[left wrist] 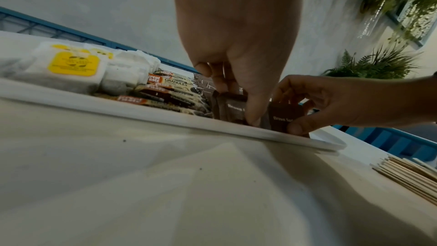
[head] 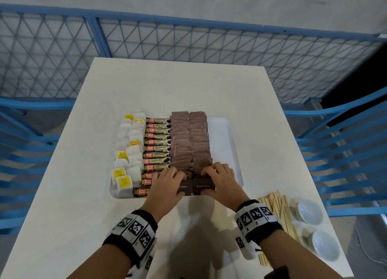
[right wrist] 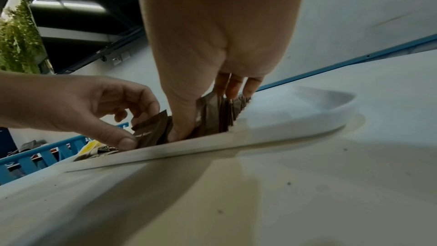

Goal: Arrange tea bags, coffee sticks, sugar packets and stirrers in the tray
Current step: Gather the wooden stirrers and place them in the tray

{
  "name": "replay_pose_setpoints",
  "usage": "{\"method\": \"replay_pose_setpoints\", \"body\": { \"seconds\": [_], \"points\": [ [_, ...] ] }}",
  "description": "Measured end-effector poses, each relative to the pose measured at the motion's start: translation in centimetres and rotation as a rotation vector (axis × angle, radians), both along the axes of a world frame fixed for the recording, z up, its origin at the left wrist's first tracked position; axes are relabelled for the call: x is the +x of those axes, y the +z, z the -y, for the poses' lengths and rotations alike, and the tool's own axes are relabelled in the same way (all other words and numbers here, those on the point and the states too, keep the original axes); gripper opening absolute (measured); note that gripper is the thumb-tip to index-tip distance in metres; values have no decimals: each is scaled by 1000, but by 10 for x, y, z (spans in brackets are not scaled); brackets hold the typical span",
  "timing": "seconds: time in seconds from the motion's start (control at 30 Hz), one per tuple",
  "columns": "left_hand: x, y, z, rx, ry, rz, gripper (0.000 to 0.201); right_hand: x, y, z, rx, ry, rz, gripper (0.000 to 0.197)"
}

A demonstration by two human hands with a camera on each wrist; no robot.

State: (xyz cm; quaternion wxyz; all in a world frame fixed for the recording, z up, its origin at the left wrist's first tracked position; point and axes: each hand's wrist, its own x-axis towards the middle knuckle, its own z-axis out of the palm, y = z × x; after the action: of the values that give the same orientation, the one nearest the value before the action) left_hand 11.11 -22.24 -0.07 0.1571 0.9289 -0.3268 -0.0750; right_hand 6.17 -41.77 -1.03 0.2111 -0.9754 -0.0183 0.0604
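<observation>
A white tray (head: 226, 136) on the table holds tea bags (head: 127, 153) on its left, a column of coffee sticks (head: 157, 147) beside them, and two columns of brown sugar packets (head: 189, 140). My left hand (head: 169, 181) pinches the nearest sugar packet (left wrist: 230, 107) of the left column between thumb and fingers. My right hand (head: 217, 178) pinches the nearest packet (head: 204, 186) of the right column the same way. Both packets stand at the tray's near edge. The wooden stirrers (head: 278, 211) lie on the table, right of my right wrist.
Two small white bowls (head: 308, 211) sit at the table's near right corner beside the stirrers. The tray's right strip (head: 222, 144) is bare. Blue railings (head: 345, 153) flank the table on both sides and a blue mesh fence stands behind it.
</observation>
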Motion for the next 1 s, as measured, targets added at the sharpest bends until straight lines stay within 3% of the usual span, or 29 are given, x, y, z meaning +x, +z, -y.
{"method": "replay_pose_setpoints", "body": {
  "seconds": [0.27,0.43,0.6,0.8,1.0],
  "points": [
    [-5,6,-3,-90,82,-44,45,-19,0,1,85,-155,169,31],
    [-19,15,19,-211,-101,-186,9,-58,-1,11,131,-373,249,13],
    [-46,10,61,-210,-243,-407,17,-111,-1,34,78,-610,255,8],
    [-67,1,101,-73,-258,-647,21,-154,-9,54,-29,-854,77,38],
    [-75,1,129,-97,-88,-923,29,-166,-18,64,-67,-899,-104,62]
  ]
}}
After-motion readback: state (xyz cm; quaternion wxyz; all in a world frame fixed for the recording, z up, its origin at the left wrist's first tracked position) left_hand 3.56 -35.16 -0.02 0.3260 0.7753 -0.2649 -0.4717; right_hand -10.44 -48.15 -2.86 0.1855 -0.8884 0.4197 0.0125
